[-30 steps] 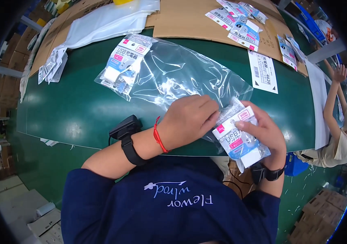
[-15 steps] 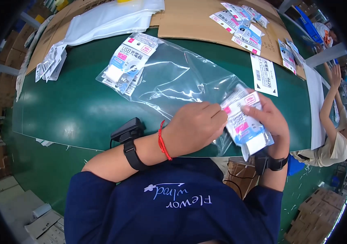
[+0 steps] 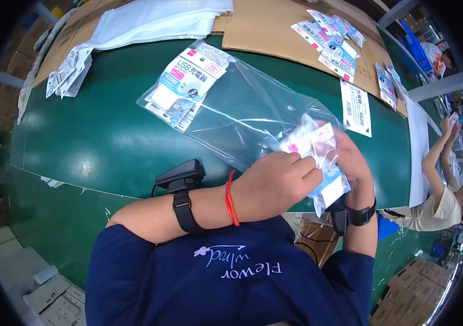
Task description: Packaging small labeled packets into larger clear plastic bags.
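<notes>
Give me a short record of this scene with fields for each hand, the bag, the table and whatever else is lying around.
left hand: on the mouth of the large clear plastic bag
right hand: holds a stack of small white-and-pink carded packets at the bag's mouth
bag contents: several flat carded packets at its far end
surface: green table
nearby: brown cardboard sheet, loose packets, white label sheet

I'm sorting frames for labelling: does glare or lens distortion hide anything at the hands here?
Head view: fisheye bends the green table edge, corners black. Overhead lights streak white on the clear plastic bag, veiling the packets that the left hand and right hand grip. Focus is sharp.
</notes>
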